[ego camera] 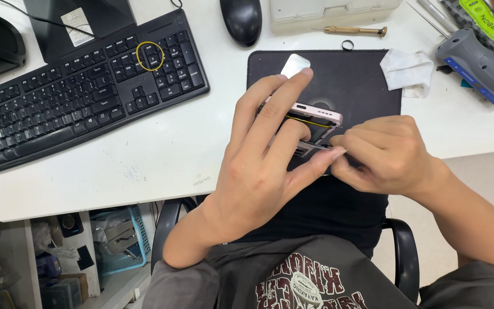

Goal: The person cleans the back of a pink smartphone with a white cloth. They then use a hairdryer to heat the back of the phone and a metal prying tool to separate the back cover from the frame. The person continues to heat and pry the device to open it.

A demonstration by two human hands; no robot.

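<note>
From the head view I see my left hand [261, 166] raised over the front edge of the white desk [161, 154], palm down, fingers spread long. Its index finger reaches up along the far side of a smartphone [315, 113] with a pale pink metal frame, and the remaining fingers wrap its near side, so the hand is closed around the phone and carries it tilted on edge above the black work mat [350, 80]. The phone's case stands slightly parted; a thin yellow line shows in the gap along the frame.

My right hand [387, 154] comes in from the right with the wrist bent, fingers curled tight and pinched on a thin flat pry tool [318, 147], whose metal tip lies against the lower edge of the phone, just beside the left hand's little finger.

Labels and packages by place:
- A white rectangular sticker [78, 27] sits on the dark monitor base at the top left.
- A black keyboard [87, 86] lies left of the mat, with a yellow ring [150, 55] resting on its keys.
- A grey tool [478, 66] with a blue strip lies at the far right, next to a black item with a lime-green label [483, 18].
- A crumpled white wipe [408, 70] touches the mat's right corner.
- A small screwdriver [354, 30] and a black mouse [241, 20] lie beyond the mat
</note>
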